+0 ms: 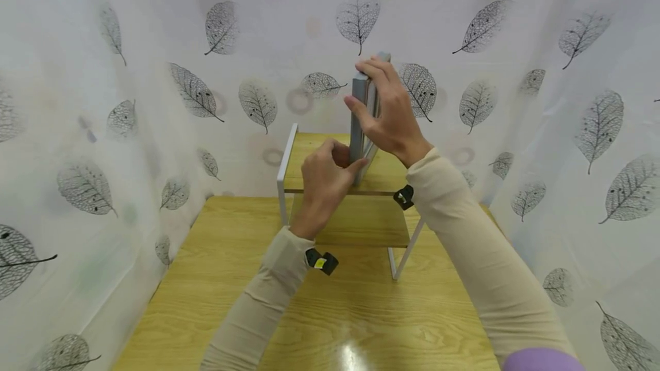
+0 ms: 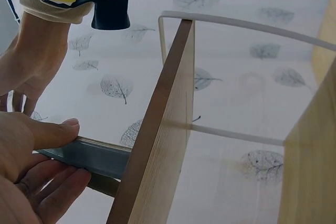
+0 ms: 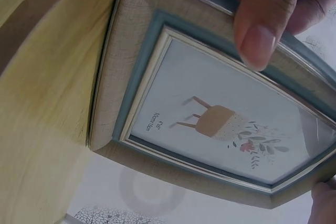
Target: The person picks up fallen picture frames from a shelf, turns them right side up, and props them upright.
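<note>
A picture frame (image 1: 357, 116) with a blue-grey side edge stands upright on the top board (image 1: 314, 159) of a small two-tier shelf. Its front (image 3: 226, 119) has a linen-look border, a silver inner trim and a print of a plant in a legged pot. With thumb and fingers, my left hand (image 1: 327, 179) pinches the lower part of the near edge (image 2: 94, 157), close over the board. Higher up, my right hand (image 1: 389, 113) grips the frame, fingers over its top and thumb toward the near edge. The frame's back is hidden in the right wrist view.
White metal side frames (image 1: 286, 156) carry the shelf, with a lower wooden board (image 1: 361, 222) under the top one. It stands on a wood-grain table (image 1: 371, 314). Behind and at both sides hangs a white curtain (image 1: 289, 27) with leaf prints.
</note>
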`<control>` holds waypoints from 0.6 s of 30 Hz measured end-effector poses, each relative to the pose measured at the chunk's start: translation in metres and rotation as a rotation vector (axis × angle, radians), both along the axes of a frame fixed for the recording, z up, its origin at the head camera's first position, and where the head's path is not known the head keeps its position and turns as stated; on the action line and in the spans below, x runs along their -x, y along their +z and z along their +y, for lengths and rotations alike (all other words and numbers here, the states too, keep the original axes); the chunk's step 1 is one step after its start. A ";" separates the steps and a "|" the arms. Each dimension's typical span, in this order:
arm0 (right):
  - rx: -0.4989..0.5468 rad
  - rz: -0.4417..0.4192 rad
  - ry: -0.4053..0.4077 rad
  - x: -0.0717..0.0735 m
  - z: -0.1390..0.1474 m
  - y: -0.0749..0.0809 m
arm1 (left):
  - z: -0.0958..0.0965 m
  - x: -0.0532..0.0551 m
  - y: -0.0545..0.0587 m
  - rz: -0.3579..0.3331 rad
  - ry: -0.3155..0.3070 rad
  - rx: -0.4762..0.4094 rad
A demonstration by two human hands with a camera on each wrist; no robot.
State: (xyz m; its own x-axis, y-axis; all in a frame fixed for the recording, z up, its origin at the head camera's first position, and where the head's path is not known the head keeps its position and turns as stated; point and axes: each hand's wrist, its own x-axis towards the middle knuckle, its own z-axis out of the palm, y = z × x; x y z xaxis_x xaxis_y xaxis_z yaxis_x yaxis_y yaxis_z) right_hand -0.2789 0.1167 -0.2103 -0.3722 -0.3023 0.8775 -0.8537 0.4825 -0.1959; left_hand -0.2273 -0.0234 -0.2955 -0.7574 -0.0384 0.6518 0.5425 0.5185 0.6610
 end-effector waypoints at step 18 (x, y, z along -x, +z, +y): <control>-0.001 0.028 0.086 0.004 0.003 0.001 | 0.011 -0.001 -0.001 0.053 -0.006 -0.001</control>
